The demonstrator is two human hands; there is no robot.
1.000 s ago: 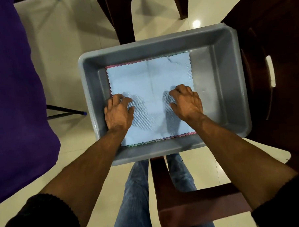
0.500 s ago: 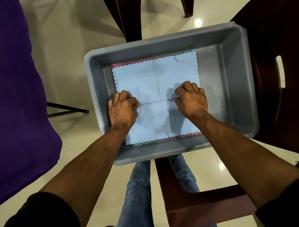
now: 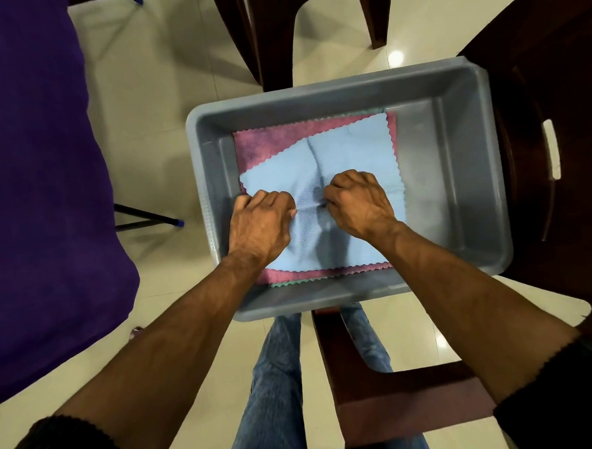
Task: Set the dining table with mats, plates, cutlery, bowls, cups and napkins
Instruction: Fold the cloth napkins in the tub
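Landmark: grey plastic tub (image 3: pixel 462 169), resting on a dark wooden chair (image 3: pixel 391 413) above the person's jeans-clad legs (image 3: pixel 278 388)
Blue napkin (image 3: pixel 349 147): topmost cloth inside the tub, bunched toward its near-left part, far-left corner pulled in, a crease running up its middle
Pink napkin (image 3: pixel 267 144): directly under the blue one, lying flat on the tub floor, bared at the far-left corner and along the near edge
Green napkin (image 3: pixel 290 284): lowest of the stack, only a thin zigzag edge showing at the tub's near wall
Left hand (image 3: pixel 259 226): inside the tub by its left wall, fingers curled down, gathering the blue napkin in a grasp
Right hand (image 3: pixel 358 204): inside the tub near its centre, just beside the left hand, fingers curled, pinching a fold of the same blue napkin
Purple cloth (image 3: pixel 38 188): large drape well left of the tub
Second chair (image 3: pixel 272 35): dark legs on the floor beyond the tub's far wall
Floor (image 3: pixel 160 104): pale glossy tiles around the tub
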